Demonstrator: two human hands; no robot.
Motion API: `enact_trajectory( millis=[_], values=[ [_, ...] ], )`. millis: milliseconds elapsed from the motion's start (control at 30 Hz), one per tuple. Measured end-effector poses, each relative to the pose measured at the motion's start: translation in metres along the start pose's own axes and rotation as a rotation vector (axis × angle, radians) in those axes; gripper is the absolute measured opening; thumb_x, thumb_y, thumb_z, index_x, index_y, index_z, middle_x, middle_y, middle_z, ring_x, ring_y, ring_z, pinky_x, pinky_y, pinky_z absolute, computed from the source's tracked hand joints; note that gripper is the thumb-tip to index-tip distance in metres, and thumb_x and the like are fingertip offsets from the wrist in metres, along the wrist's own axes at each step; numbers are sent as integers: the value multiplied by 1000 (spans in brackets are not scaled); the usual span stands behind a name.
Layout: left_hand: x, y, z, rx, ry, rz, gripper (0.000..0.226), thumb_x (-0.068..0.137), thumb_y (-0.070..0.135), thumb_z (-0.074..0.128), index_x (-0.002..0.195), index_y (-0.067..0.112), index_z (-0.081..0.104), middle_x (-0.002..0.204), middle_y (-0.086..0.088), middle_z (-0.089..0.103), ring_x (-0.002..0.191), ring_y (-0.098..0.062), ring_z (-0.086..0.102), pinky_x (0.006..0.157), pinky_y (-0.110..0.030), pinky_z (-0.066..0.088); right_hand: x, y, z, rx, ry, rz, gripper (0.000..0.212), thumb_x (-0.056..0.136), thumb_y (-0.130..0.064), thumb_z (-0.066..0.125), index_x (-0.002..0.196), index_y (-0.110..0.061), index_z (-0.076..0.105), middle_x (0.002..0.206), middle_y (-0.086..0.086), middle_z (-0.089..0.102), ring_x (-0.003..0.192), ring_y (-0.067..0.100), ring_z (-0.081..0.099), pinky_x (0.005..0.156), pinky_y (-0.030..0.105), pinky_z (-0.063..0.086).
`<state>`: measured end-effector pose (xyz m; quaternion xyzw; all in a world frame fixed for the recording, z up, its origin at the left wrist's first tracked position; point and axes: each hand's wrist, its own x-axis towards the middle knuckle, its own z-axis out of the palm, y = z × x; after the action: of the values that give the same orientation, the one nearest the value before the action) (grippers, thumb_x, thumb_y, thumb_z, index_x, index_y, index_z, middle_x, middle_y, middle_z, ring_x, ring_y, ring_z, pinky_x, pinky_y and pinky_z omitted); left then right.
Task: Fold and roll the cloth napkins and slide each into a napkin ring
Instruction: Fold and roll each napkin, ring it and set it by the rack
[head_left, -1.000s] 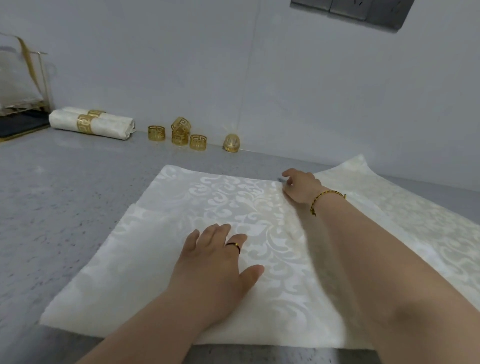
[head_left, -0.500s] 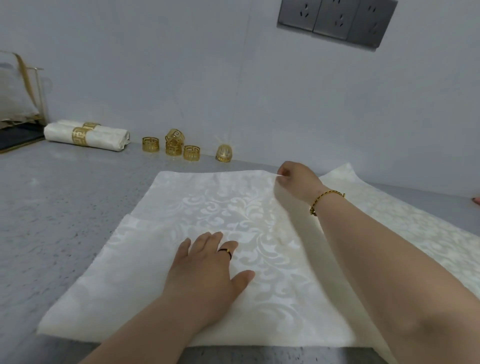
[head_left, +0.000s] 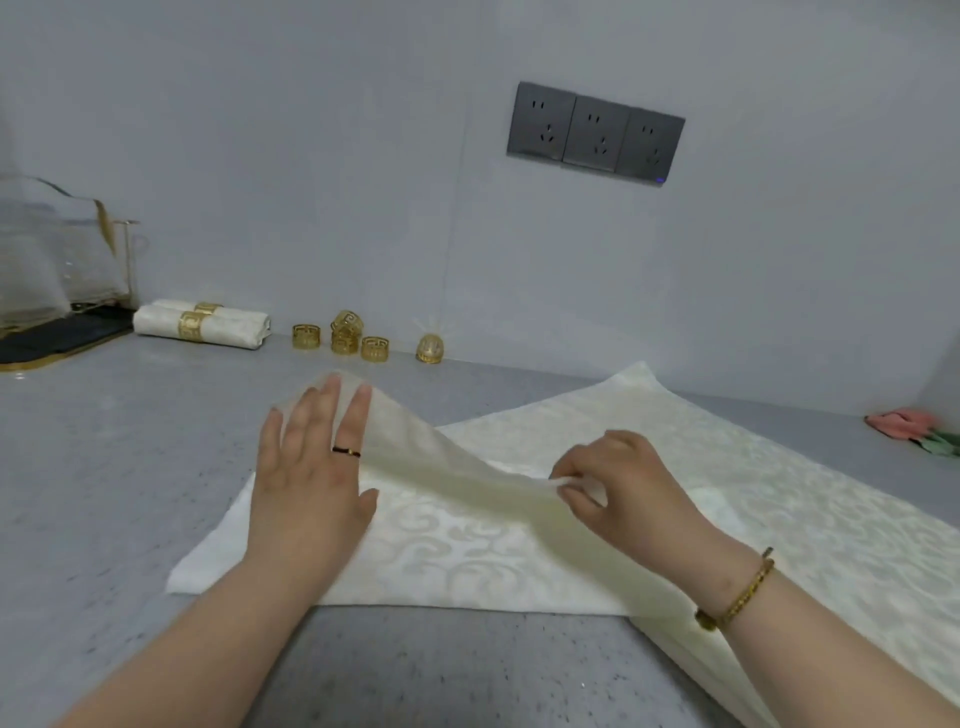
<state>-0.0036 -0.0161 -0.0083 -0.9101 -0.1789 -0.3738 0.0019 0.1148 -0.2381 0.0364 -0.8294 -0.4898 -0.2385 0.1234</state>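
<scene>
- Nearest in, the cream damask cloth napkin (head_left: 467, 551) sits in the near middle of the grey speckled surface (head_left: 130, 467). Its near hem lies flat and its far part is up in the air.
- Here's the change: half a second ago that sheet lay spread out, with one palm pressing it and the other hand out at the far corner. Now the far edge has been drawn up and back toward the near side.
- I'd call that the first fold under way. The rolling and the ring are still to come.
- The right hand (head_left: 623, 499), wearing a gold chain bracelet (head_left: 737, 597), is doing the carrying. Its fingers (head_left: 571, 492) are narrowed to a pinch, thumb against fingertips, closed on the raised edge.
- The left hand (head_left: 311, 483), with a thin black finger ring (head_left: 346, 452), has come off its pressing spot. Its fingers (head_left: 324, 410) are straight and close together, laid against the left end of the lifted flap with the thumb out. They touch it and grip nothing.
- More cream patterned cloth (head_left: 779, 493) spreads away to the right, beneath the napkin.
- At the far right lies a pink and green soft thing (head_left: 914, 428), too blurred to name.
- Along the far wall wait five gold openwork napkin rings (head_left: 343, 338), well apart from the fold.
- To their left are two rolled cream napkins (head_left: 202, 325), already ringed.
</scene>
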Motion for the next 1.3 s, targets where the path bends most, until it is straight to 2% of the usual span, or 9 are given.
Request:
enact_trajectory(
  millis=[200,367,467,533,633,833,1033,1167,1300],
  values=[
    [-26,-7,-29,107,151,141,58,45,10,70,102,14,62,102,-9,43,91,-29,36,89,-39,23,-50,-15,17,-49,-45,-77,11,64,-27,53,60,-32,62,53,-19,57,54,-1,53,87,22,31],
    [-46,-35,-23,164,-107,177,33,26,8,90,45,19,65,81,-10,70,99,-26,42,111,-27,-6,-59,-21,22,-189,-166,-7,20,64,-37,44,53,-32,61,51,-18,55,47,-1,53,75,24,53],
    [-53,-42,-25,123,-217,143,7,55,18,77,55,20,70,75,-2,71,88,-26,63,100,-31,24,-63,-14,21,-306,-197,111,34,66,-40,33,53,-31,63,52,-13,58,46,3,56,66,27,55],
    [-55,-40,-28,-6,-328,-55,16,82,18,58,85,19,74,93,4,70,92,-23,65,84,-29,37,-65,-8,10,-369,-259,217,33,78,-34,37,75,-28,69,71,-8,66,68,10,64,83,35,50],
    [-59,-41,-25,-87,-307,-175,24,91,23,49,109,25,65,116,9,62,107,-15,56,79,-24,40,-74,9,-8,-382,-417,344,28,94,-34,33,109,-23,55,110,-3,60,109,19,53,106,37,24],
    [-57,-37,-29,-71,-334,-279,28,85,21,52,108,32,62,120,10,59,111,-13,53,79,-22,38,-96,38,-27,-489,-570,612,21,95,-38,31,100,-27,49,111,-7,55,117,17,44,108,38,20],
    [-56,-30,-41,-159,-350,-351,24,81,19,57,98,35,63,113,8,62,97,-15,53,67,-23,32,-62,14,-32,-22,-465,421,117,43,-97,0,127,-31,48,139,-14,42,130,10,35,109,28,18],
    [-56,-28,-50,-254,-352,-434,18,82,20,56,82,37,60,96,8,59,83,-12,45,60,-25,32,-16,-11,0,201,-383,386,44,94,-44,39,128,-19,50,140,-5,44,129,15,40,103,23,28],
    [-56,-29,-52,-273,-358,-424,22,84,19,55,73,37,60,85,5,62,81,-13,48,59,-24,34,15,-30,40,259,-443,396,32,96,-29,36,107,-4,53,120,9,53,119,29,46,96,33,37]
  ],
)
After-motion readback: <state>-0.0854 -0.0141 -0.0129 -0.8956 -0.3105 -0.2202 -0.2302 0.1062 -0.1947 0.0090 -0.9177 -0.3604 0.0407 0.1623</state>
